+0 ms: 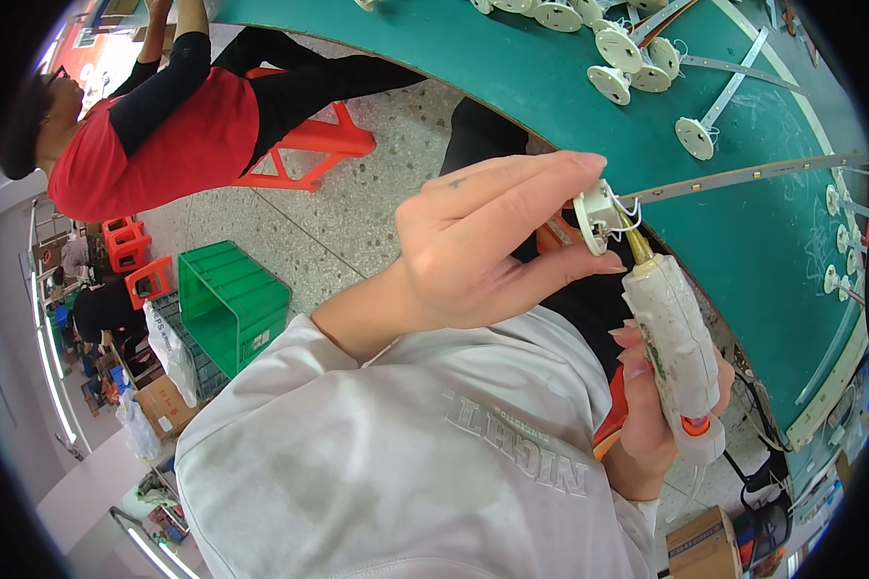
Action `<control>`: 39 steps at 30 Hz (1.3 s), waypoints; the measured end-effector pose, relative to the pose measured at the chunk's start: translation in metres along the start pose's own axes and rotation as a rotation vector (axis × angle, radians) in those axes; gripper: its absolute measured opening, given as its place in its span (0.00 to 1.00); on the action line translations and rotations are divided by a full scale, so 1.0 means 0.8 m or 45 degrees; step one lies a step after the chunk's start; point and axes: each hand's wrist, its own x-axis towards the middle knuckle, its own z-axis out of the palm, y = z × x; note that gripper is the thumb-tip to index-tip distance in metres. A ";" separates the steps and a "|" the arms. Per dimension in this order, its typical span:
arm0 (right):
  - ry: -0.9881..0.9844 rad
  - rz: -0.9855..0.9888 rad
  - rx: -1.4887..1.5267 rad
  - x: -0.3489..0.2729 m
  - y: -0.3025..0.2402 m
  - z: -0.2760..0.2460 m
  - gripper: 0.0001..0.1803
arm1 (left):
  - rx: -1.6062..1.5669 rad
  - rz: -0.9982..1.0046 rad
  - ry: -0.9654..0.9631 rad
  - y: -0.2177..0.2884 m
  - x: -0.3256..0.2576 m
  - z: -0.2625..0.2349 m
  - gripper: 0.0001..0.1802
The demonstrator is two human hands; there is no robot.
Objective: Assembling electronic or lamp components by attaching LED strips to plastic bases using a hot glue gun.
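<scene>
Nearest me, left hand (483, 246) pinches light, fragile white fitting (597, 214) by its rim; at five o'clock, right hand (661, 410) grips rigid glue gun (674, 338).

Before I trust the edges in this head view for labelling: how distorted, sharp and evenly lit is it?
Head view: strong fisheye, so the green table edge bows and black corners ring the frame; the left hand, small white part and glue gun in the right hand are sharp; lighting is even and soft, with bright glare only at the far left rim.
</scene>
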 end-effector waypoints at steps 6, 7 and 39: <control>-0.044 -0.008 -0.049 -0.001 -0.001 -0.005 0.11 | -0.114 -0.106 -0.056 0.001 -0.004 -0.001 0.32; -0.044 -0.006 -0.048 -0.002 -0.002 -0.005 0.11 | -0.121 -0.140 -0.070 0.002 -0.005 -0.002 0.32; -0.009 -0.230 -0.044 0.007 -0.004 -0.006 0.11 | -0.180 -0.085 -0.099 -0.003 -0.010 -0.001 0.34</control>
